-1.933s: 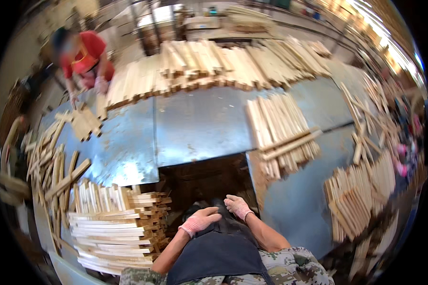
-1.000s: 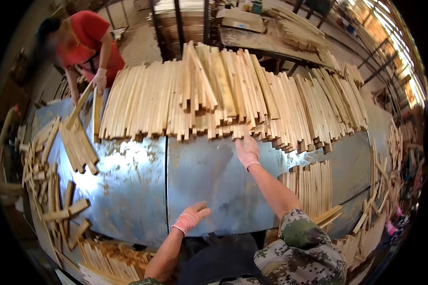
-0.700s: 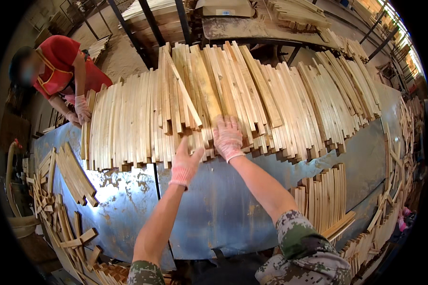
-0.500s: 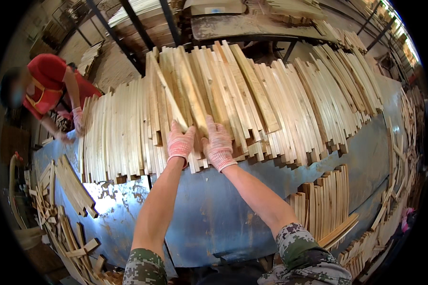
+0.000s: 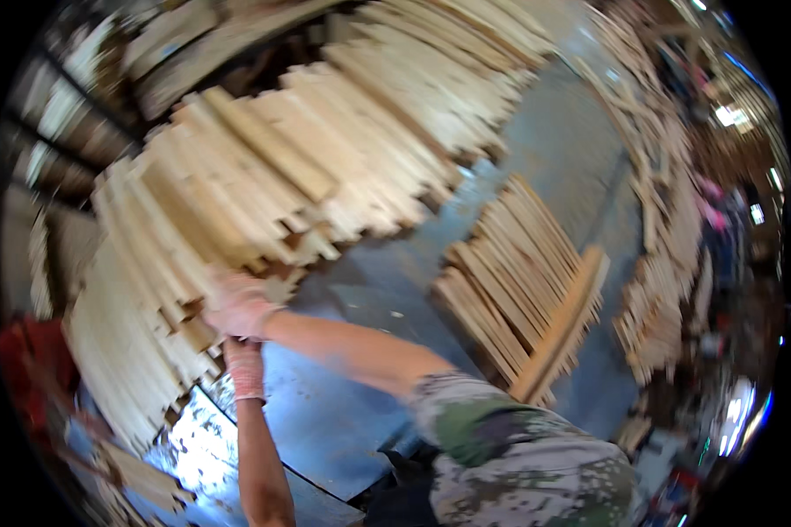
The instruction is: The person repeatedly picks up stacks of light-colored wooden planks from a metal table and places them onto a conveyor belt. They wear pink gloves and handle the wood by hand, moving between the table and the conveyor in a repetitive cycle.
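A long row of pale wooden strips [image 5: 343, 149] lies side by side on a blue metal table [image 5: 360, 290]. My right hand [image 5: 239, 306], in a pinkish work glove, is at the near ends of strips in the left part of the row. Just below it, and partly covered by it, is my left hand [image 5: 244, 367] in a matching glove. Motion smears the right fingers, and the left fingers are hidden, so their grip cannot be made out. A thicker, yellower strip [image 5: 268, 145] rests on top of the row.
On the right of the table stands a smaller stack of strips [image 5: 510, 272], with a thicker piece [image 5: 558, 329] along its side. Scrap sticks [image 5: 650, 184] are heaped past the table's right edge. A co-worker in red [image 5: 39, 369] is at the far left, blurred.
The view has swung right, so the row now slants and the smaller stack sits nearer the middle. My hands, earlier apart on the strips, are now close together at the strips' near ends.
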`<state>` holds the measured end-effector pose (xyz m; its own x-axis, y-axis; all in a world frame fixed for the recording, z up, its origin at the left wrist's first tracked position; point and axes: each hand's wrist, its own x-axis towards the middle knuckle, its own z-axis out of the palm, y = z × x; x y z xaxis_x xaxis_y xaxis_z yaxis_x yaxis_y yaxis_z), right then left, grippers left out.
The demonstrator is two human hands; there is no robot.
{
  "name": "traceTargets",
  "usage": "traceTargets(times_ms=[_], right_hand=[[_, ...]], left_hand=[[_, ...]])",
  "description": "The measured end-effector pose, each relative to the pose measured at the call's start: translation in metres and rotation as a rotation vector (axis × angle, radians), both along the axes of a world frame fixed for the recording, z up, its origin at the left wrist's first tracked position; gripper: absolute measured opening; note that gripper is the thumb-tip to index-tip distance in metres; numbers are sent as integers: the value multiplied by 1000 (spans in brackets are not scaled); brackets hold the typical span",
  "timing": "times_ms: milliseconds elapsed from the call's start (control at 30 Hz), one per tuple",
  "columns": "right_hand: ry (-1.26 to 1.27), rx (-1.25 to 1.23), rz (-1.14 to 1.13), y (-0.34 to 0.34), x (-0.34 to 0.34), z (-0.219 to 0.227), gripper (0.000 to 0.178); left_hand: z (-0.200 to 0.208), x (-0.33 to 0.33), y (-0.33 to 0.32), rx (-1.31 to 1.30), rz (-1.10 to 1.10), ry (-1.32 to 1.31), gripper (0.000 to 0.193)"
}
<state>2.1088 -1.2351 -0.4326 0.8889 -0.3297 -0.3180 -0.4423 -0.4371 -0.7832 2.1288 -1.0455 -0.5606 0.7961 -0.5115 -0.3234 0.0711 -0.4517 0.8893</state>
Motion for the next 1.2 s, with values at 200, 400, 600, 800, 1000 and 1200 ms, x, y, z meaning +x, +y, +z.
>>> traceTargets(times_ms=[200,400,600,800,1000,1200], right_hand=[[92,225,-208,-22,-65,24,50],[-223,-29,-752,14,-278,14,66],[175,-555,-1230,-12,-487,-6,82],[668,-322,-1242,-10,-558,13,107],[829,-291,-1109,-14,-569,12,112],[983,-251,-930,-23,-552,40,106]], left_hand=[[148,-78,-41,-139,-60,274,64],[133,-176,25,-152,-63,507,66],[97,-258,66,-44,-190,646,66],[75,-266,82,49,-374,567,70],[72,-251,96,24,-268,527,69],[60,-231,103,20,-197,612,70]])
